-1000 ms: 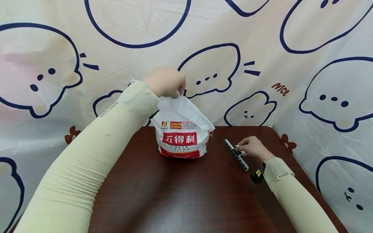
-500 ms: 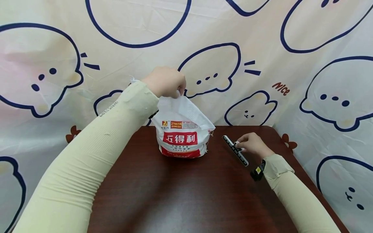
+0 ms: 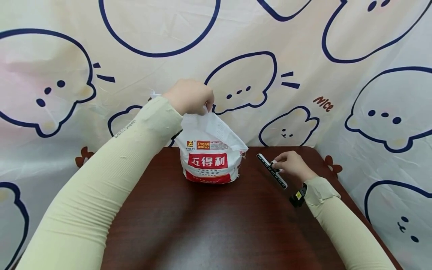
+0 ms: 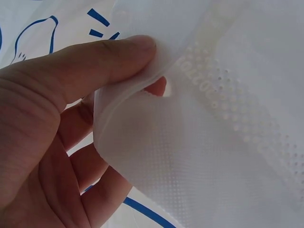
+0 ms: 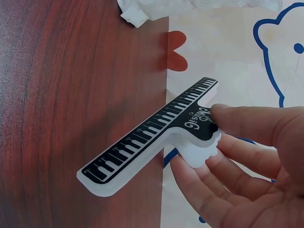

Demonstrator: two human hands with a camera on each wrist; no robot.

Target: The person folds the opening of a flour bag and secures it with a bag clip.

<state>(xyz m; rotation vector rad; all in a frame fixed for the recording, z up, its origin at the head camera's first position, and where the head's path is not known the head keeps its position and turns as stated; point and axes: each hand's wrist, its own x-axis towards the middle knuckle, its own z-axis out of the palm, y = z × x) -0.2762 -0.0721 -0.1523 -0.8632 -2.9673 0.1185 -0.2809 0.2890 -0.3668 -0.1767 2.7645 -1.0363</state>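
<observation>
The top edge of a white bag (image 3: 209,148) is pinched by the left hand (image 3: 189,96); in the left wrist view the thumb is laid over the folded edge and the other fingers (image 4: 107,192) are curled behind it. A small hole is seen in the white material just beside the thumb tip. The bag is rested on the tabletop (image 3: 216,225) near its far edge, with its upper part drawn up to the hand. Red panels with white characters are printed on its front, and frayed threads are seen at its right side.

To the right of the bag, apart from it, a piano-print clip (image 3: 272,171) is held slanted by the right hand (image 3: 293,165). Its handle, lettered "Music", is pinched between the thumb above and the fingertips against the white underside. The clip appears to be held just above the tabletop. A black device (image 3: 297,197) is worn at the right wrist, and a cloth (image 3: 162,22) printed with blue-outlined figures is hung behind
</observation>
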